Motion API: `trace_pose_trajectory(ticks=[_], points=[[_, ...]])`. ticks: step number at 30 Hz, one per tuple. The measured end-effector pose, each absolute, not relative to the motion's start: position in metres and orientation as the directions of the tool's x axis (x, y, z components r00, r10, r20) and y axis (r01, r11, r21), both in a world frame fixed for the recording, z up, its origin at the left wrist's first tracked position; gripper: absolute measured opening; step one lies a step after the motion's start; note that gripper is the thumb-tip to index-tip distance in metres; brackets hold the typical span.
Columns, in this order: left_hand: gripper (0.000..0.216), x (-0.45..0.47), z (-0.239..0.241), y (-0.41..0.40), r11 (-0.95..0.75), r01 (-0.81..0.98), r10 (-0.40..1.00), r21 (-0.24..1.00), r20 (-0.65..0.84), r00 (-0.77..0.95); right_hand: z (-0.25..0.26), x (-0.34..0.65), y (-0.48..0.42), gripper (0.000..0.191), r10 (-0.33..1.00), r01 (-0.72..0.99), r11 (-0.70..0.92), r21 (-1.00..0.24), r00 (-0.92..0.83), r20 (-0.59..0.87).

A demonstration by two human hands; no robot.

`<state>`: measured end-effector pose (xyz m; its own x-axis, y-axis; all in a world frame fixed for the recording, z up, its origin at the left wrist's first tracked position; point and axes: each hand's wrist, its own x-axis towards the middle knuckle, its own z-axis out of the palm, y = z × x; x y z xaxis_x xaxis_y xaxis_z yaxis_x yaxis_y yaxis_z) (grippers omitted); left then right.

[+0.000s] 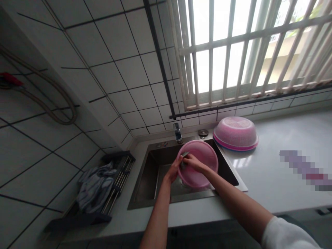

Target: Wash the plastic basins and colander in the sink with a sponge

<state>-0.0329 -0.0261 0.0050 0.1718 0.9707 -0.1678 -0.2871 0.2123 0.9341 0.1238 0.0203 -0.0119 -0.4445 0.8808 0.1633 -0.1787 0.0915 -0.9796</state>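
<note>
A round pink plastic colander (206, 155) is tilted over the sink, its inside facing me. My left hand (174, 171) is closed on the colander's left rim. Inside the colander, close beside the left hand, my right hand (191, 162) has its fingers closed round a small grey-green piece (184, 154) that looks like a scouring pad. Its exact kind is hard to make out, as the fingers cover much of it. Below lies the steel sink (141, 195), and the faucet (177, 132) stands behind the colander.
Upside-down pink basins (235, 133) sit stacked on the counter right of the sink. A round metal drain plug (203, 132) lies by the faucet. On the left stands a dark rack (118, 188) with a striped cloth (95, 186). A barred window (225, 48) is behind.
</note>
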Motion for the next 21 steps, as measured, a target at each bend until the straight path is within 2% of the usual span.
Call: trace_pose_trajectory(ticks=[3, 5, 7, 10, 12, 13, 15, 18, 21], points=[[0.064, -0.036, 0.003, -0.025, 0.310, -0.261, 0.950, 0.914, -0.289, 0.115, -0.017, 0.109, 0.006, 0.011, 0.776, -0.087, 0.040, -0.995, -0.625, 0.086], [0.063, -0.035, 0.005, -0.024, 0.286, -0.261, 0.958, 0.922, -0.273, 0.088, -0.018, 0.110, 0.009, 0.012, 0.798, -0.095, 0.049, -0.994, -0.595, 0.096], [0.061, -0.030, 0.008, -0.025, 0.218, -0.283, 0.975, 0.934, -0.197, 0.102, -0.015, 0.119, 0.020, 0.015, 0.891, -0.162, 0.084, -0.983, -0.429, 0.147], [0.063, -0.022, 0.014, -0.028, 0.155, -0.306, 0.980, 0.939, -0.106, 0.170, -0.009, 0.135, 0.039, 0.018, 0.985, -0.195, 0.136, -0.971, -0.083, 0.154], [0.066, -0.021, 0.018, -0.030, 0.119, -0.295, 0.982, 0.948, -0.068, 0.177, -0.008, 0.139, 0.043, 0.017, 0.987, -0.159, 0.156, -0.975, -0.012, 0.160], [0.067, -0.021, 0.018, -0.030, 0.089, -0.281, 0.986, 0.956, -0.043, 0.164, -0.009, 0.138, 0.041, 0.016, 0.983, -0.141, 0.166, -0.976, -0.060, 0.175], [0.068, -0.025, 0.017, -0.030, 0.023, -0.239, 0.994, 0.971, 0.004, 0.113, -0.015, 0.129, 0.031, 0.013, 0.940, -0.110, 0.168, -0.980, -0.280, 0.193], [0.069, -0.031, 0.012, -0.027, 0.016, -0.197, 0.999, 0.980, -0.008, 0.045, -0.025, 0.112, 0.013, 0.010, 0.812, -0.039, 0.092, -0.995, -0.575, 0.097], [0.071, -0.032, 0.007, -0.025, 0.094, -0.224, 0.995, 0.970, -0.084, 0.055, -0.027, 0.109, 0.012, 0.012, 0.809, -0.049, 0.040, -0.998, -0.585, 0.062]])
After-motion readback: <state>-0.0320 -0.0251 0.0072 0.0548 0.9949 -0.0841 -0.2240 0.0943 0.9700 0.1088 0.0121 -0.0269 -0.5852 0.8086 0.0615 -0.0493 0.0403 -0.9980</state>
